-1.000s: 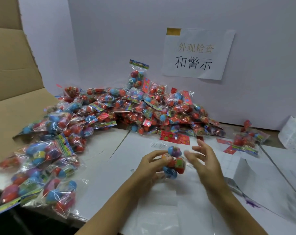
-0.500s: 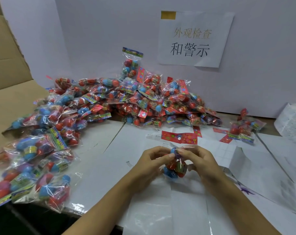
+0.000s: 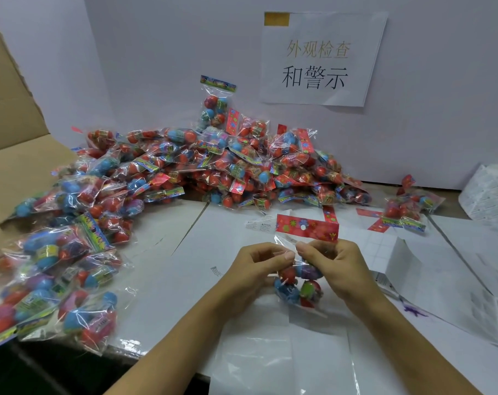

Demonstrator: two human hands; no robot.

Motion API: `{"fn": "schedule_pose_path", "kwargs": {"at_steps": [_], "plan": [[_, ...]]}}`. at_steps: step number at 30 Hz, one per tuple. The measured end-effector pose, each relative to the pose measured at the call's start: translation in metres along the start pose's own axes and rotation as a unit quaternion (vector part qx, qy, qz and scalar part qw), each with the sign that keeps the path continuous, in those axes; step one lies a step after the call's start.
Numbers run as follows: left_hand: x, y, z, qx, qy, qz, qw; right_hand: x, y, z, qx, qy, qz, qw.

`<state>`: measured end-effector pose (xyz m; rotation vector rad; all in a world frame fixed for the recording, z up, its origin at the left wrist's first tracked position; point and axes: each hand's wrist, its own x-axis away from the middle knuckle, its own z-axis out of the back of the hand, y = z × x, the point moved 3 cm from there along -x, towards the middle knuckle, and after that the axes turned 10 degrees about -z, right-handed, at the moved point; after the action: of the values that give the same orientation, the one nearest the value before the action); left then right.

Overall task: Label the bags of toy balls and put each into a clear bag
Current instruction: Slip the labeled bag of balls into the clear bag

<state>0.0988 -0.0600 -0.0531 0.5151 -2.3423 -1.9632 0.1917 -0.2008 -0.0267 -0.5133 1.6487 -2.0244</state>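
Nearest, a flat clear bag (image 3: 282, 363) lies on the white surface (image 3: 168, 283). Just above it, the left hand (image 3: 253, 269) and right hand (image 3: 342, 266) both pinch the neck of a bag of toy balls (image 3: 299, 283), fingertips almost touching, its red header card (image 3: 307, 227) standing up behind them. A few loose bags (image 3: 407, 208) lie to the right, beside a label roll (image 3: 490, 195). Farther off, a large heap of ball bags (image 3: 185, 172) spreads leftward below a paper sign (image 3: 322, 58) on the wall.
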Motion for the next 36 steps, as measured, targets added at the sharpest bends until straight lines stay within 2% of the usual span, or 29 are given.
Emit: {"fn": "schedule_pose_path", "kwargs": {"at_steps": [2,8,13,22,27,33,36], "plan": [[-0.001,0.001,0.003,-0.018,0.014,-0.011,1.0,0.001,-0.002,-0.001,-0.019,-0.006,-0.014,1.0],[-0.002,0.005,0.006,-0.033,0.043,-0.022,0.998,-0.001,0.002,-0.001,0.024,-0.051,-0.064,0.996],[-0.005,0.002,0.005,-0.013,0.043,-0.013,0.999,-0.002,0.0,-0.003,-0.019,-0.024,-0.027,0.999],[-0.003,0.003,0.0,-0.007,0.032,0.001,0.999,-0.007,0.009,-0.003,-0.077,0.006,-0.062,0.995],[0.0,0.003,-0.003,0.035,-0.025,0.034,0.999,-0.012,0.013,0.004,-0.116,0.047,-0.088,0.988],[-0.003,0.005,0.004,0.05,0.023,-0.015,0.998,-0.011,0.012,0.001,-0.128,-0.013,-0.071,0.989],[-0.004,0.007,0.007,0.063,0.041,-0.03,0.997,-0.009,0.009,0.002,-0.127,0.005,-0.047,0.991]]}}
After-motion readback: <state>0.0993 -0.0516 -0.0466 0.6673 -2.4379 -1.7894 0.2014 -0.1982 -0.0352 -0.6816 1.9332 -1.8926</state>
